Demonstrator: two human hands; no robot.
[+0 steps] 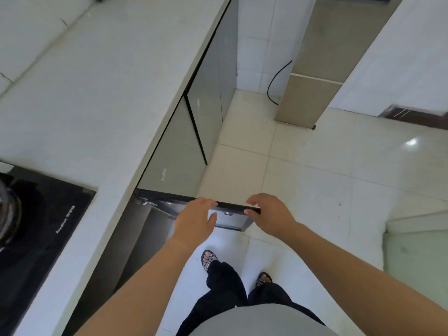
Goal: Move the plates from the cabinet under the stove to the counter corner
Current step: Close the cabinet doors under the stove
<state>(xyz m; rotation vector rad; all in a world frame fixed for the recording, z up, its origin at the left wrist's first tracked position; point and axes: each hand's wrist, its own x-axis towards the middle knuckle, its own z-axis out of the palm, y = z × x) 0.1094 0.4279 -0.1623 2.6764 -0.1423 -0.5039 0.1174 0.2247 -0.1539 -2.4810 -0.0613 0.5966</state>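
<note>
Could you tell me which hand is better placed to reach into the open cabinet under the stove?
Probably the left hand: it hovers nearer the cabinet opening, while the right hand sits at the open door's outer end.

I cannot see inside the cabinet left of my left hand; it is dark, and no plates show. The stove, further left, is cut off by the frame edge. My right hand's fingertips are blurred.

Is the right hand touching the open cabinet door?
Touching. The head view shows the right hand with fingers curled onto the top edge of the cabinet door, no gap visible.
</note>
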